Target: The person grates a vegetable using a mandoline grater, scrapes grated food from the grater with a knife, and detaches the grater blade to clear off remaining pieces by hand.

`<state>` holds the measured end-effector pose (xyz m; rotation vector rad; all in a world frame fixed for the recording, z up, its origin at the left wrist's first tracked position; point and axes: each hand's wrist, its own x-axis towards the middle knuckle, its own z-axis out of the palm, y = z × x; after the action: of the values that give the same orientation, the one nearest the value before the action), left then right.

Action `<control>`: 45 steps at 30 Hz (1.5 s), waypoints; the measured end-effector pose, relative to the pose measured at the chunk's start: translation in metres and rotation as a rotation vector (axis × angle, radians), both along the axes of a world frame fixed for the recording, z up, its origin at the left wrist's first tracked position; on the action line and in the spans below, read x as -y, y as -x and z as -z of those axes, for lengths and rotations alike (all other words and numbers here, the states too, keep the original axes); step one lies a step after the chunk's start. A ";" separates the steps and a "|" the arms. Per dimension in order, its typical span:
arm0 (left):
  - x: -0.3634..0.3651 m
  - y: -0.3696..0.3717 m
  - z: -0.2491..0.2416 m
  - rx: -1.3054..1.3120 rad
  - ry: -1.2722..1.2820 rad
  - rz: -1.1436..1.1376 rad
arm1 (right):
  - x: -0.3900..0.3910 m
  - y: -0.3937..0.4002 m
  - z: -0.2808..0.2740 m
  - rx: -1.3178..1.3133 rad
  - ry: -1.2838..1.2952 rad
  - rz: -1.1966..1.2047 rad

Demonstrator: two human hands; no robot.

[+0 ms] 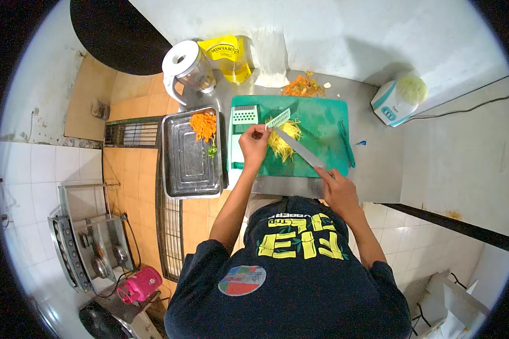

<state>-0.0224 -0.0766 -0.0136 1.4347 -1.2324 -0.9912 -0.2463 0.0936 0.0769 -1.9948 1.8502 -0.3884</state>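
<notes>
My left hand [254, 146] is closed on the end of a small white grater plate [279, 117], tilted over the green cutting board [322, 116]. In my right hand [340, 192] is the handle of a kitchen knife [301, 149]. Its long blade points up and left, with the tip right at the grater plate near my left fingers. Below both lies a pile of pale yellow shreds [281, 148] on the board. A white grater frame [245, 114] with green-rimmed holes rests along the board's left side, partly behind my left hand.
Left of the board, a metal tray [191, 169] holds orange shreds [203, 125] and green pieces [212, 151]. Behind stand a blender jug [189, 65], a yellow pouch [229, 59] and orange peelings [302, 86]. A dark green long tool [346, 144] and a blender base [396, 101] are rightward.
</notes>
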 end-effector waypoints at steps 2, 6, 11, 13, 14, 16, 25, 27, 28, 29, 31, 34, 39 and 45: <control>0.000 -0.002 -0.001 0.029 0.033 -0.009 | 0.001 0.004 -0.009 -0.053 -0.015 -0.001; 0.000 -0.001 -0.003 0.062 0.113 -0.008 | 0.005 0.006 -0.018 -0.053 0.028 -0.002; 0.000 -0.001 -0.007 0.081 0.095 0.018 | 0.009 0.002 -0.020 -0.063 0.061 -0.019; -0.001 -0.001 -0.009 0.078 0.099 0.006 | 0.009 0.003 -0.022 -0.085 0.064 -0.030; -0.001 -0.002 -0.010 0.080 0.096 0.001 | 0.008 0.003 -0.022 -0.099 0.057 -0.032; 0.000 -0.002 -0.011 0.086 0.096 -0.005 | 0.007 0.005 -0.024 -0.106 0.036 -0.035; 0.001 -0.002 -0.006 0.046 0.119 -0.011 | 0.006 0.009 -0.024 -0.136 -0.009 -0.069; 0.000 -0.002 -0.007 0.076 0.116 -0.013 | 0.005 0.009 -0.026 -0.122 0.006 -0.048; -0.001 -0.002 -0.007 0.075 0.116 -0.014 | 0.005 0.008 -0.028 -0.116 0.014 -0.050; -0.001 -0.001 -0.007 0.074 0.117 -0.014 | 0.006 0.007 -0.032 -0.110 0.023 -0.050; -0.002 0.001 -0.010 0.076 0.110 -0.008 | 0.005 0.007 -0.032 -0.130 0.026 -0.053; -0.001 0.001 -0.015 0.078 0.095 -0.012 | 0.007 0.010 -0.029 -0.177 0.028 -0.059; -0.001 0.001 -0.009 0.076 0.082 -0.024 | 0.008 0.009 -0.033 -0.151 0.019 -0.049; -0.002 -0.002 -0.011 0.053 0.092 0.006 | 0.008 0.007 -0.029 -0.172 0.049 -0.061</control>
<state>-0.0203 -0.0745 -0.0025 1.3937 -1.3046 -0.8935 -0.2531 0.0859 0.1060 -2.1720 1.8921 -0.2530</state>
